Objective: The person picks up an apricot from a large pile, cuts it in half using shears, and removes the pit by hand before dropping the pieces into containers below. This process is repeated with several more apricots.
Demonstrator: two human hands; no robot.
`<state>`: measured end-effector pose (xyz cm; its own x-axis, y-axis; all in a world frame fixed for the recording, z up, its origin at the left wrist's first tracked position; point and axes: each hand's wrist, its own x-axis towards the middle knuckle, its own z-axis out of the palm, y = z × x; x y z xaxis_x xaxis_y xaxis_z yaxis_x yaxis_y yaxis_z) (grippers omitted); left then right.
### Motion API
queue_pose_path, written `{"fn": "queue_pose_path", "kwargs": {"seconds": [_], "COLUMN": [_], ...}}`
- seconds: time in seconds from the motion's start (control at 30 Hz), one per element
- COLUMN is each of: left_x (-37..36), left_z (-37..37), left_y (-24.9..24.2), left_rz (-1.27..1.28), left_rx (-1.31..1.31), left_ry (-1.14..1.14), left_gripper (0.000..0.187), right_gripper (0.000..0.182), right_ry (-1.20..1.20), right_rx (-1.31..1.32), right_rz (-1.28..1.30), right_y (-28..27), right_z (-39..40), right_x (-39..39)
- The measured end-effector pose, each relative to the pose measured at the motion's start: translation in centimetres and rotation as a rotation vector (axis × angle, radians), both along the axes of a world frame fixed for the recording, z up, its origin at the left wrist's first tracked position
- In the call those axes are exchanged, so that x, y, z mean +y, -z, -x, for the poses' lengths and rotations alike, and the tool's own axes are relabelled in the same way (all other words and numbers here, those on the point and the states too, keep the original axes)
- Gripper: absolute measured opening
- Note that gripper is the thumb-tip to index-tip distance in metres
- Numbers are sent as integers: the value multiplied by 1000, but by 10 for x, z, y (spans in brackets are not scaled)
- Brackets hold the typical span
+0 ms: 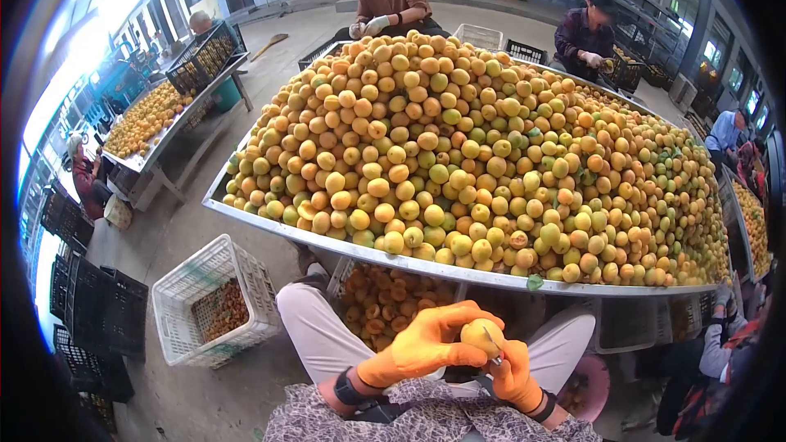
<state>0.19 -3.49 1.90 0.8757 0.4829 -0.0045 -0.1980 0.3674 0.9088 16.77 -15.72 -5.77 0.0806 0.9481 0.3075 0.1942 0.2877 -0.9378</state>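
Currently left hand (pixel 426 349) fingers hold one apricot (pixel 478 339) near the crate (pixel 336 277) of halved apricots (pixel 385 299), right hand (pixel 516 376) fingers gripping a knife (pixel 497 359) against it; floor crate (pixel 252 295) holds brown pieces (pixel 219 309), metal tray (pixel 409 265) whole apricots (pixel 491 188).

Black crates (pixel 100 303) stack at left; a broom (pixel 273 42) lies on grey floor (pixel 209 211) near a teal bucket (pixel 224 96).

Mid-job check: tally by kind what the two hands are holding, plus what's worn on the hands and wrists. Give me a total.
Fruit: 1
Metal tool: 1
Orange gloves: 2
Black wrist straps: 2
Total: 6
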Motion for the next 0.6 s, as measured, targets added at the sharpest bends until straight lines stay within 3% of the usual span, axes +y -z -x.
{"fn": "queue_pose_path", "kwargs": {"seconds": [0.03,0.1,0.13,0.23,0.3,0.33,0.4,0.5,0.6], "left_x": [3,18,22,28,15,10,6,21,31], "left_z": [3,9,13,10,2,4,7,12,13], "left_y": [-1,-9,-18,-21,-6,-4,-4,-7,7], "left_rz": [9,-720,-931,-948,-193,26,-31,-889,-720], "left_rx": [-3,130,212,245,-60,-10,73,282,249], "left_ry": [-4,-90,-152,-69,-41,11,-81,-203,-164], "left_gripper": [60,55,55,51,51,53,53,52,52], "right_gripper": [44,44,44,43,41,40,38,34,29], "right_ry": [-22,-56,-82,-76,-67,-53,-54,-72,-91], "right_rx": [-45,-73,-98,-111,-102,-94,-100,-141,-155], "right_rz": [-7,45,90,55,21,-4,92,291,420], "right_y": [2,-8,-12,-10,-2,0,-10,-36,-47], "right_z": [-4,-9,-10,-11,-10,-10,-14,-19,-21], "right_x": [-2,-2,-1,1,1,-1,-3,-4,-2]}}
